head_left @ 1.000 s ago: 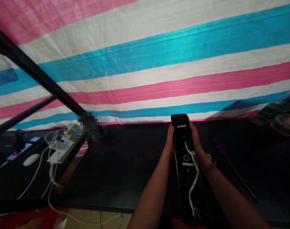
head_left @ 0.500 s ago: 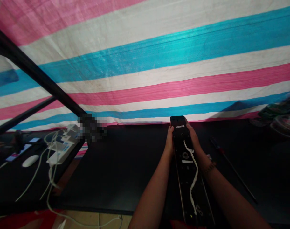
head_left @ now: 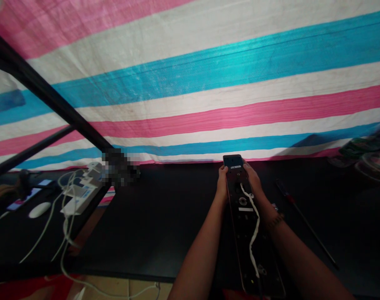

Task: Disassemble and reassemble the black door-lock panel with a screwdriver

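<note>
A long, narrow dark panel lies between my hands, its far end pointing away from me. White labels, a round fitting and a pale wrapped cable show along its upper face. My left hand grips the panel's left edge near the far end, thumb along the side. Opposite it, my right hand is closed on the right edge. Both hands' undersides are hidden. To the right of my right forearm a long screwdriver with a dark and red handle lies on the black table.
On the left are a white mouse, a power strip with tangled white cables, and another person's hand by a phone. A clear plastic cup stands far right. A dark metal frame bar slants before a striped tarp.
The panel's far end has tilted slightly, catching a paler reflection. My hands keep their grip. At far left, the other person's hand has come further into view.
</note>
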Demonstrator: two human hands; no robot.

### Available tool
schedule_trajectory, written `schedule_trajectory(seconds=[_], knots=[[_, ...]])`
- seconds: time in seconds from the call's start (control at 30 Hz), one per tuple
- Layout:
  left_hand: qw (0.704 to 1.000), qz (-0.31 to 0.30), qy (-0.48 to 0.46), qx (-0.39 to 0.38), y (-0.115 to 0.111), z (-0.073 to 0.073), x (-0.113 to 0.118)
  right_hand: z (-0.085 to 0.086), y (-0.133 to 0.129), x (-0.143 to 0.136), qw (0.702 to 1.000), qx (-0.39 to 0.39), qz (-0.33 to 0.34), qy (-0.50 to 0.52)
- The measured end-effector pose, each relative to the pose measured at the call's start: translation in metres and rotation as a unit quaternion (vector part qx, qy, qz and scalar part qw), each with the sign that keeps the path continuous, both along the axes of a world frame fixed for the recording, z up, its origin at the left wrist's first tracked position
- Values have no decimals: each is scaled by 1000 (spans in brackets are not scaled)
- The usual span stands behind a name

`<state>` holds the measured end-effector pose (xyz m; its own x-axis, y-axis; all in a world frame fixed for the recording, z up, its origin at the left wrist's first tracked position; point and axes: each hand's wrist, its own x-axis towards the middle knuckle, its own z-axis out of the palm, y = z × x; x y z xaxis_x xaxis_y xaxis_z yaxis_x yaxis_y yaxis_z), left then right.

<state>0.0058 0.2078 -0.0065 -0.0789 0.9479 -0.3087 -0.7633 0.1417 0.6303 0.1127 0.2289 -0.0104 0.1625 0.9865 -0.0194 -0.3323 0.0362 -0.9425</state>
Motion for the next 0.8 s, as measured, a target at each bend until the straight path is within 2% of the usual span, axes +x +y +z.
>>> schedule_trajectory(seconds=[0.27,0.43,0.8], knots=[[999,27,17,12,-1,9,-2,-4,2,0,1000,-6,-15,3],[999,25,8,19,-1,15,-1,-5,5,1,999,-19,-24,-9],[1000,24,6,7,-1,16,0,0,4,0,998,-24,-42,-29]])
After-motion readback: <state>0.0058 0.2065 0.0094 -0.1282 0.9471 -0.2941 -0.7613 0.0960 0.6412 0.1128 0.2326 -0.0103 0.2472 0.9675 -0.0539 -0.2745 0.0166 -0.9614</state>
